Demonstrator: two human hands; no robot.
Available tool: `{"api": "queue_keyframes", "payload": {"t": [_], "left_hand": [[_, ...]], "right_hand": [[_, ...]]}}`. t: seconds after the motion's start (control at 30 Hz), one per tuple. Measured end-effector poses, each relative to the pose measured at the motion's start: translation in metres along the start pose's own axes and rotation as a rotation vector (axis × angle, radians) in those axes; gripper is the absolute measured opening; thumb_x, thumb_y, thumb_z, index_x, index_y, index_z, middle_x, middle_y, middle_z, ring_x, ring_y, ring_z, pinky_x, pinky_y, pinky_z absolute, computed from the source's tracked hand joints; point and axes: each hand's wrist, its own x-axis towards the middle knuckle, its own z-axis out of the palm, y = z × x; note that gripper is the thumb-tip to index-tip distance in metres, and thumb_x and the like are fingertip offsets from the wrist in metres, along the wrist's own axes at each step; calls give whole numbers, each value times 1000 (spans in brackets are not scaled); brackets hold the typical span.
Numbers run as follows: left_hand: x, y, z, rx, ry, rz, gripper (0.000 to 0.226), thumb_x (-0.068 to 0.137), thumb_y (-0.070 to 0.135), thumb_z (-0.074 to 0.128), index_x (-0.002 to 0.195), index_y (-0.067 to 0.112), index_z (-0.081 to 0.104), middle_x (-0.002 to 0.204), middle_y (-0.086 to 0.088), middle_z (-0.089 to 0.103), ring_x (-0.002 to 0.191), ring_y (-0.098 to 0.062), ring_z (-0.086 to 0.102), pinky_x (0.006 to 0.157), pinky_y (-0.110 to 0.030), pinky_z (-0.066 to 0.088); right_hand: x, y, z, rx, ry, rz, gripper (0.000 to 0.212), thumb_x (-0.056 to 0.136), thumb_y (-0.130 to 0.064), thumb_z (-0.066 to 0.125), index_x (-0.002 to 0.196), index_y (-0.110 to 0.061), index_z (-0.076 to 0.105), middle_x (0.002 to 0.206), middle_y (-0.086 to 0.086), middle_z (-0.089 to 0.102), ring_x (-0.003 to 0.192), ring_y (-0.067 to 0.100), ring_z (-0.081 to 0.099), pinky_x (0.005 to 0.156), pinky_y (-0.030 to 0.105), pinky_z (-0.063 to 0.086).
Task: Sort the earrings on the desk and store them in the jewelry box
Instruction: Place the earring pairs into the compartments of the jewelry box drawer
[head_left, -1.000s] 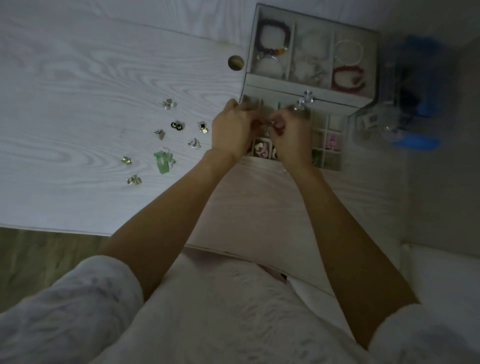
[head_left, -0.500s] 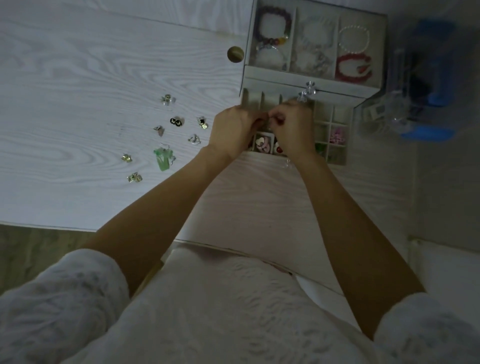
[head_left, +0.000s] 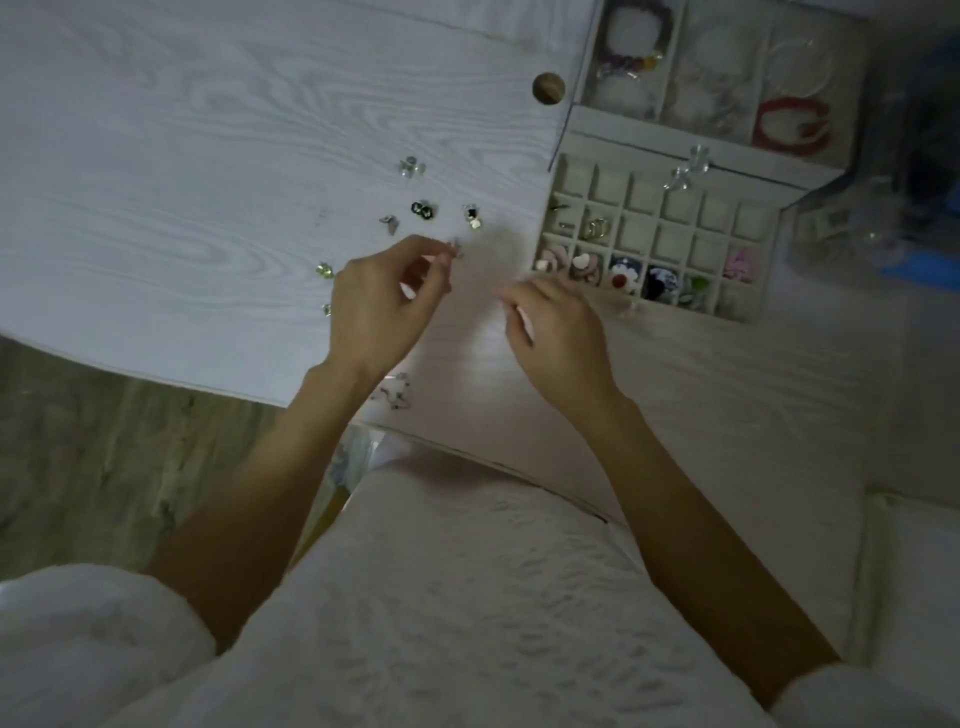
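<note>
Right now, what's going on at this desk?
A person is sorting earrings into a jewelry box. The left hand reaches among the loose earrings on the desk, its thumb and fingers closing on a small silvery one. The right hand hovers in front of the open drawer with fingers loosely curled, apparently holding nothing. Several drawer compartments near the front already hold pieces; many behind are bare. Bracelets lie in the top tray.
</note>
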Motion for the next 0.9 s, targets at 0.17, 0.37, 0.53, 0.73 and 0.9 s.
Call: {"api": "queue_keyframes", "payload": {"t": [0.17, 0.37, 0.53, 0.73, 0.9], "left_hand": [[-53, -46, -23, 126, -169, -116, 28, 79, 22, 56, 105, 20, 65, 97, 1, 67, 85, -15, 61, 70, -29, 50], [-88, -66, -11, 265, -187, -172, 41, 72, 6, 70, 112, 12, 64, 108, -16, 62, 90, -35, 61, 77, -36, 48], [-85, -64, -3, 212, -96, -236, 22, 74, 12, 72, 95, 16, 71, 88, -10, 67, 75, -26, 64, 66, -23, 41], [-66, -64, 7, 273, -220, -89, 18, 76, 16, 71, 92, 8, 67, 81, -16, 60, 72, -33, 59, 62, -32, 41], [-49, -61, 14, 265, -307, 69, 16, 79, 13, 67, 93, 7, 63, 85, -16, 59, 74, -31, 58, 62, -36, 46]], "right_hand": [[-24, -39, 37, 148, -408, 29, 43, 81, -16, 68, 122, -10, 54, 114, 11, 56, 98, 26, 56, 78, 37, 52], [-28, -67, 65, 46, -467, -19, 47, 78, -13, 70, 122, -10, 53, 111, 13, 51, 98, 30, 56, 72, 42, 52], [-19, -64, 69, 30, -417, -54, 24, 82, -8, 65, 105, -3, 59, 101, 15, 57, 85, 33, 59, 64, 42, 50], [-15, -53, 65, -77, -325, -3, 14, 85, -9, 60, 98, -4, 57, 96, 14, 57, 80, 31, 57, 56, 34, 40], [-16, -42, 58, -61, -235, 20, 15, 78, -4, 63, 92, -2, 57, 91, 15, 57, 79, 29, 56, 57, 34, 45]]}}
